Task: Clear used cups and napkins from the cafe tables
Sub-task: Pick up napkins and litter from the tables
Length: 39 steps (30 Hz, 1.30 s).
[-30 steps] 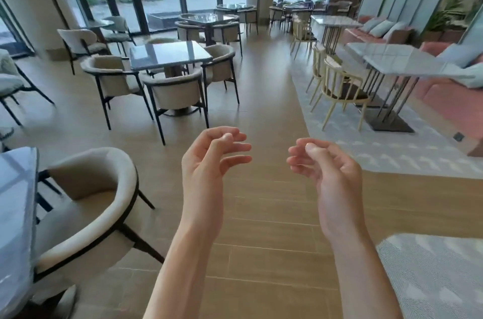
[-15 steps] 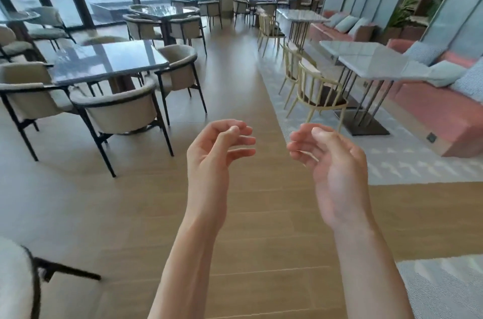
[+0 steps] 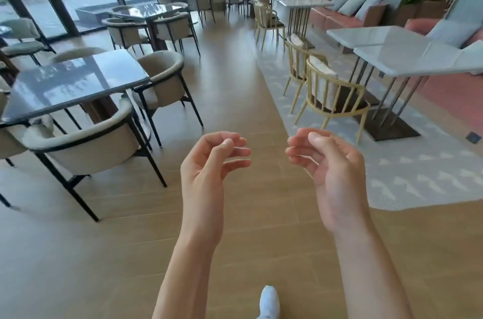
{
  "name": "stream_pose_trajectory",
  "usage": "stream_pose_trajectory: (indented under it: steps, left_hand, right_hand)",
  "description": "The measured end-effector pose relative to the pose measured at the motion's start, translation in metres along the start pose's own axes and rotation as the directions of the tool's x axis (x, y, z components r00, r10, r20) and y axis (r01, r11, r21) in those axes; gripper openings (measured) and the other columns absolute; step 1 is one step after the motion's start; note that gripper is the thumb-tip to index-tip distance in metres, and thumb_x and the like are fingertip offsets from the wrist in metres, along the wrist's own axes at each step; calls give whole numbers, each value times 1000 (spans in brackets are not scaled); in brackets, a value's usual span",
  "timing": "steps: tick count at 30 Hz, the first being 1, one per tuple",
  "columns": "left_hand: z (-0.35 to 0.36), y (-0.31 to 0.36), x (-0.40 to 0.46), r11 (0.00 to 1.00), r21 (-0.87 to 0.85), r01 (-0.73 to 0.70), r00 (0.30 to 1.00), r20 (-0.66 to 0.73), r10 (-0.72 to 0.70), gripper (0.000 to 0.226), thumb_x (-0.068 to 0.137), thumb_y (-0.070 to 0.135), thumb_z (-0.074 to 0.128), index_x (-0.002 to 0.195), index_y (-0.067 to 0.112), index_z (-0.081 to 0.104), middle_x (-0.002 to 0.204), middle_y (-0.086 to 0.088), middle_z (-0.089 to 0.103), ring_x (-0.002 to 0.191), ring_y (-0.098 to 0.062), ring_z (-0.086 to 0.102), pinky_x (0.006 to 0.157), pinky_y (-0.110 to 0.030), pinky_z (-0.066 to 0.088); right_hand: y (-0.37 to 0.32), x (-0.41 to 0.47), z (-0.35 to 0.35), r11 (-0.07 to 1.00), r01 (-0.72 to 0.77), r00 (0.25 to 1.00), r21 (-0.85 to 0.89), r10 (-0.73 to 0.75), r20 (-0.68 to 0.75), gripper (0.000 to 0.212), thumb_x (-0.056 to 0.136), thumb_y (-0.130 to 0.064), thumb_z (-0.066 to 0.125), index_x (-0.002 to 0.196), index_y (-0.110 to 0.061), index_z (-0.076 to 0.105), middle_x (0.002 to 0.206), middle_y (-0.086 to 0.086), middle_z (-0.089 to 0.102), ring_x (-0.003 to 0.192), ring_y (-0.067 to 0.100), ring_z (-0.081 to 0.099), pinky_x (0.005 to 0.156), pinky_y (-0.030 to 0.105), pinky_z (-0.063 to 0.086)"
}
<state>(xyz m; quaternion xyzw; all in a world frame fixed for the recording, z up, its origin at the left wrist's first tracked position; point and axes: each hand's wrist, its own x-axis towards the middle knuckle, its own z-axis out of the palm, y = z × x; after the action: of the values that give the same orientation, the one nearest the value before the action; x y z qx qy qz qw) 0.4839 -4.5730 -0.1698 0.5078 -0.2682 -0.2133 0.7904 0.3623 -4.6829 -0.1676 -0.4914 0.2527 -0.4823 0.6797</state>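
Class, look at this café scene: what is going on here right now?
A person stands in the aisle of a café, both arms raised in front. The left hand and right hand are loosely curled and hold nothing. The dark table on the left and the white table on the right show no cups or napkins, so nothing is being cleared yet.

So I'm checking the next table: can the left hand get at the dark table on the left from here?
Probably not yet. The left hand hovers over bare floor, holding nothing, and a beige chair stands between it and the dark table.
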Motion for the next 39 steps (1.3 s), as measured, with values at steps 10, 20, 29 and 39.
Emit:
stream_pose_trajectory:
  steps: [10,20,29,39]
  left_hand:
    - [59,-59,266,999,39,-18,993,-120,23,16,90,18,58,95,11,72,96,-12,75,86,-24,72,77,-34,59]
    - [79,-151,485,1000,8,13,991,-136,-12,17,92,16,57,95,9,72,94,-8,75,87,-24,72,76,-31,59]
    - [115,-196,747,998,-55,-10,999,-38,8,15,90,17,58,95,10,70,92,-6,75,85,-22,71,77,-34,59]
    - [147,-283,960,998,38,41,998,-39,-40,16,89,18,59,87,17,74,90,-6,75,85,-23,71,74,-30,59]
  right_hand:
    - [35,287,55,992,-92,986,82,79,144,20,83,-20,58,92,-7,72,84,9,75,76,20,70,70,26,57]
    - [112,505,84,993,-122,984,7,120,128,17,90,-16,57,92,-6,72,85,10,75,76,20,70,72,28,57]
    - [143,746,153,998,-30,993,-48,35,113,21,84,-21,58,92,-8,73,86,10,75,79,23,71,72,27,58]
    - [212,975,160,994,-12,1000,-112,14,22,20,86,-22,59,92,-10,75,86,9,76,80,22,72,72,25,57]
